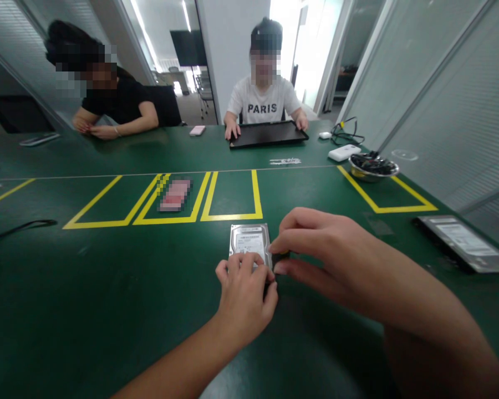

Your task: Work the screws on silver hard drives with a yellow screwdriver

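Note:
A silver hard drive (249,235) with a white label lies flat on the green table in front of me. My left hand (247,288) grips its near part, fingers bent over the label and thumb at the right corner. At the drive's right edge, my right hand (322,252) pinches a small dark object with a bit of yellow (280,258) between thumb and fingers. Most of that object is hidden, and its kind does not show. The near end of the drive is covered by my left hand.
Yellow tape outlines (232,216) mark the table, one around a pink blurred item (175,195). To the right are a larger drive (466,244) and a metal bowl (373,169) of dark parts. Opposite, a person's hands hold a black tray (270,134); another person sits left.

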Tool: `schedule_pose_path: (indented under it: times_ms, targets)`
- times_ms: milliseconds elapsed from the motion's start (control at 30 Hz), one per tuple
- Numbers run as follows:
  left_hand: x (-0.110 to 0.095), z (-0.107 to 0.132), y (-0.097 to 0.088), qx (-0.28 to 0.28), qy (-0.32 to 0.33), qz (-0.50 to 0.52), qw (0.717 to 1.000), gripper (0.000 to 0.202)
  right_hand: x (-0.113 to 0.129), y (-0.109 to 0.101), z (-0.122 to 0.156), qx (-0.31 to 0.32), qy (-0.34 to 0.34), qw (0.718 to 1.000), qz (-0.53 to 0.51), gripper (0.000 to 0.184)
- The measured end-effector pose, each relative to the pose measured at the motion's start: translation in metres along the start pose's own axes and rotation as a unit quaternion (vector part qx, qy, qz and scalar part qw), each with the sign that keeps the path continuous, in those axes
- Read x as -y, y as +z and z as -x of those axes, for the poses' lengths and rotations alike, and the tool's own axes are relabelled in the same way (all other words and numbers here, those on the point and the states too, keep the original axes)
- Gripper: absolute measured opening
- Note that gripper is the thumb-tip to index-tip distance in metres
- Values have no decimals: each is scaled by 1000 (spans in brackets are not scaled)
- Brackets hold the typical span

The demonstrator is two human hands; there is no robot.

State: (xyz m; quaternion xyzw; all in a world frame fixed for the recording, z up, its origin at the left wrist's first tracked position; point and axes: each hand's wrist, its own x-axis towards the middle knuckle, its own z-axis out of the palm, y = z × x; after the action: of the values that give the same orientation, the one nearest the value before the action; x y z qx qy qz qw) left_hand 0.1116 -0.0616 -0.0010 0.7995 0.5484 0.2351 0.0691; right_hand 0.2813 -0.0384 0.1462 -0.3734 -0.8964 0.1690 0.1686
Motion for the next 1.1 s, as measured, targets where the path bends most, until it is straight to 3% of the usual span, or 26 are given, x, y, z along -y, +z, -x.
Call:
schedule_pose_path:
  times_ms: [667,1100]
  targets:
    - [1,-1,1,1,-2,-8,1000,4,-2,2,-1,0,-4,1000,21,10]
    - [-1,-2,-1,14,-16,24,999,2,-6,0,3,1,-1,999,34,21]
